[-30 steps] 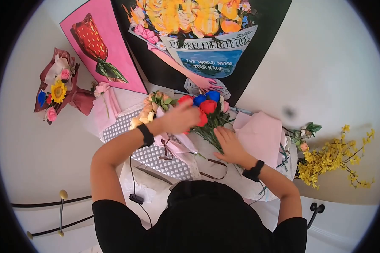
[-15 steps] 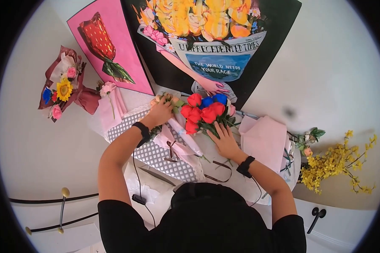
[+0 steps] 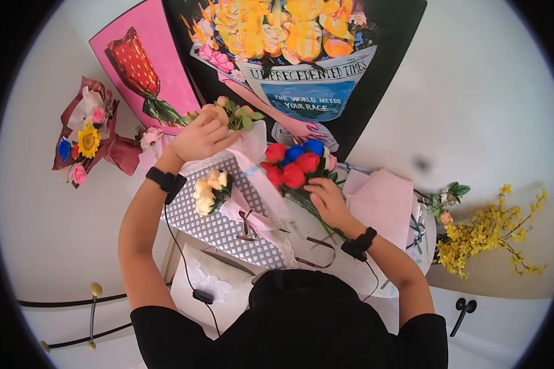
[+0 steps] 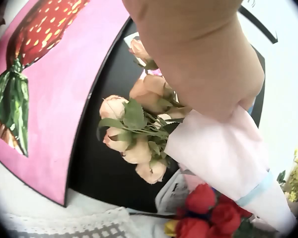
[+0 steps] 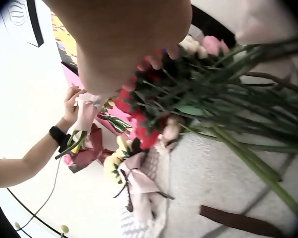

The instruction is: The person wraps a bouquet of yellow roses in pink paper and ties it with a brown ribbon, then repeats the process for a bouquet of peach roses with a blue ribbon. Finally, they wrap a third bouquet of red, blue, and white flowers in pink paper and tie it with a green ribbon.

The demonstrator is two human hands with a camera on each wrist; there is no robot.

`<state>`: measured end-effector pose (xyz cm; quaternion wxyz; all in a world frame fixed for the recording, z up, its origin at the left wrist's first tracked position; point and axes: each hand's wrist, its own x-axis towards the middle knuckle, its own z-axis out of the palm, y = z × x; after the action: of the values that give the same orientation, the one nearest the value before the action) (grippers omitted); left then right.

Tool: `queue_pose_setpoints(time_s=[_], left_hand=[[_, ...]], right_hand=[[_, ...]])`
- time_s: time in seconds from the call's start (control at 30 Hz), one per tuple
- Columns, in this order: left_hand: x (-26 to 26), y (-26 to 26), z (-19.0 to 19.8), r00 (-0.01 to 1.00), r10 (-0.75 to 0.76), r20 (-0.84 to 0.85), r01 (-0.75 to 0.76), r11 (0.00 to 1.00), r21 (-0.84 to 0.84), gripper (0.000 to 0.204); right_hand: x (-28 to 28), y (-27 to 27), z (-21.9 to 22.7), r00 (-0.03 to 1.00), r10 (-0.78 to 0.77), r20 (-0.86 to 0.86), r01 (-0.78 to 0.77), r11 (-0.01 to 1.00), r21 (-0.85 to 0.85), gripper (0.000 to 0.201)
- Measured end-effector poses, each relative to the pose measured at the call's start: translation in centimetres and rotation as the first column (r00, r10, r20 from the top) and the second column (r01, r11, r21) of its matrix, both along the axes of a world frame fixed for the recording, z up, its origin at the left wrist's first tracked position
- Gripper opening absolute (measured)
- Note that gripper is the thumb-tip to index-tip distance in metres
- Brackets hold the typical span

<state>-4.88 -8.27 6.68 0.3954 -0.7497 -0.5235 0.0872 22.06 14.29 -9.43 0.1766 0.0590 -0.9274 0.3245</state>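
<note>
A bouquet of peach roses [image 4: 137, 151] in pale pink paper [image 4: 223, 144] is held by my left hand [image 3: 198, 140], raised in front of the paintings. Its fingers curl around the wrapped part. My right hand [image 3: 330, 203] rests on the leafy stems [image 5: 208, 94] of a loose bunch, fingers slightly bent. Red roses [image 3: 294, 174] and blue roses [image 3: 314, 147] top that bunch, which lies on the white cloth. A smaller bouquet of cream roses [image 3: 203, 202], tied with a brown ribbon [image 3: 246, 224], lies on a grey patterned cloth between my arms.
Folded pink paper [image 3: 378, 200] lies to the right, beyond it yellow blossom branches [image 3: 474, 237]. A dark-red wrapped bouquet [image 3: 118, 144] with a sunflower is at the far left. Two paintings lean at the back. A loose brown ribbon [image 5: 238, 220] lies near the front.
My left hand passed over the red roses, reached the peach rose bouquet, and lifted it to the left and back, uncovering the cream roses. My right hand stayed at the bunch, its fingers bending more.
</note>
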Motion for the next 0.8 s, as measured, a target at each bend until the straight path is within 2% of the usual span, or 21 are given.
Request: queue_pose_setpoints(time_s=[0.03, 0.07, 0.1, 0.13, 0.2, 0.23, 0.27, 0.3, 0.33, 0.37, 0.4, 0.43, 0.5, 0.53, 0.6, 0.63, 0.67, 0.73, 0.77, 0.8], left_hand=[[0.9, 0.5, 0.5, 1.000, -0.014, 0.002, 0.014, 0.999, 0.053, 0.032], [2.0, 1.1, 1.0, 1.000, -0.024, 0.005, 0.023, 0.998, 0.054, 0.032], [3.2, 1.8, 1.5, 0.999, -0.041, 0.000, 0.040, 0.994, 0.098, 0.032], [4.3, 2.4, 1.6, 0.998, -0.058, -0.005, 0.058, 0.988, 0.142, 0.032], [6.0, 3.3, 0.8, 0.997, -0.070, -0.015, 0.071, 0.986, 0.148, 0.034], [6.9, 3.8, 0.0, 1.000, -0.022, 0.007, 0.021, 0.989, 0.146, 0.035], [7.7, 4.3, -0.7, 0.999, 0.028, 0.030, -0.032, 0.989, 0.142, 0.037], [8.4, 4.5, -1.2, 0.993, 0.116, -0.032, -0.110, 0.982, 0.153, 0.041], [9.4, 4.9, -1.6, 0.993, 0.112, -0.029, -0.106, 0.983, 0.152, 0.041], [10.3, 5.2, -1.9, 0.998, 0.059, -0.021, -0.054, 0.984, 0.167, 0.046], [11.1, 5.8, -2.2, 1.000, 0.004, -0.013, -0.001, 0.983, 0.181, 0.051], [11.6, 6.4, -2.5, 1.000, -0.004, -0.007, 0.005, 0.984, 0.177, 0.051], [12.4, 7.5, -3.0, 0.996, -0.052, 0.076, 0.056, 0.997, -0.052, 0.060], [12.7, 8.1, -3.2, 0.996, -0.051, 0.079, 0.056, 0.997, -0.052, 0.060], [12.9, 9.1, -3.2, 0.998, 0.030, 0.059, -0.025, 0.995, -0.099, 0.065], [12.7, 9.2, -2.9, 0.983, 0.017, 0.185, 0.006, 0.992, -0.127, 0.058], [12.4, 9.3, -3.0, 0.982, 0.014, 0.186, 0.010, 0.992, -0.127, 0.058], [11.5, 9.4, -3.3, 0.907, 0.083, 0.412, -0.038, 0.992, -0.117, 0.046], [11.2, 9.7, -3.5, 0.897, -0.035, 0.440, 0.016, 0.999, 0.047, 0.035], [11.1, 9.6, -3.7, 0.897, -0.040, 0.439, 0.023, 0.999, 0.044, 0.035]], right_hand=[[-0.5, -0.1, 1.5, 0.995, 0.048, 0.093, -0.013, 0.940, -0.340, 0.037], [-1.0, -0.2, 3.1, 0.980, 0.121, 0.160, 0.009, 0.769, -0.639, 0.038], [-1.3, -0.5, 5.1, 0.951, 0.268, 0.154, 0.010, 0.473, -0.881, 0.043], [-1.9, 0.1, 5.6, 0.917, 0.365, 0.159, -0.022, 0.445, -0.895, 0.045], [-1.2, 0.8, 8.9, 0.720, 0.682, 0.131, 0.044, 0.144, -0.989, 0.046], [-0.8, 1.0, 10.2, 0.725, 0.675, 0.133, 0.045, 0.147, -0.988, 0.046], [-0.5, 1.1, 11.3, 0.726, 0.598, 0.340, 0.103, 0.395, -0.913, 0.045], [-0.2, 1.2, 11.7, 0.711, 0.471, 0.521, 0.162, 0.612, -0.774, 0.045], [0.0, 1.6, 10.6, 0.712, 0.469, 0.523, 0.167, 0.611, -0.774, 0.045], [0.1, 2.0, 8.9, 0.870, 0.263, 0.417, 0.027, 0.819, -0.573, 0.044], [0.5, 2.4, 7.4, 0.971, 0.095, 0.218, -0.029, 0.957, -0.289, 0.044], [0.9, 2.3, 7.6, 0.976, 0.096, 0.197, -0.043, 0.965, -0.260, 0.045], [1.8, 1.4, 9.5, 0.959, 0.084, 0.271, -0.017, 0.971, -0.240, 0.044], [2.1, 0.9, 10.2, 0.938, 0.077, 0.337, -0.003, 0.976, -0.217, 0.043], [2.5, 0.2, 10.3, 0.949, 0.046, 0.313, 0.011, 0.984, -0.176, 0.043], [2.6, 0.1, 10.5, 0.959, 0.012, 0.285, 0.028, 0.990, -0.136, 0.042], [2.8, 0.2, 10.7, 0.958, 0.008, 0.286, 0.032, 0.990, -0.136, 0.042], [3.3, 0.4, 11.3, 0.961, 0.002, 0.277, 0.065, 0.971, -0.231, 0.038], [3.3, 0.5, 11.1, 0.961, -0.004, 0.276, 0.071, 0.970, -0.233, 0.038], [3.3, 0.7, 10.9, 0.987, 0.029, 0.159, 0.017, 0.959, -0.283, 0.036]])
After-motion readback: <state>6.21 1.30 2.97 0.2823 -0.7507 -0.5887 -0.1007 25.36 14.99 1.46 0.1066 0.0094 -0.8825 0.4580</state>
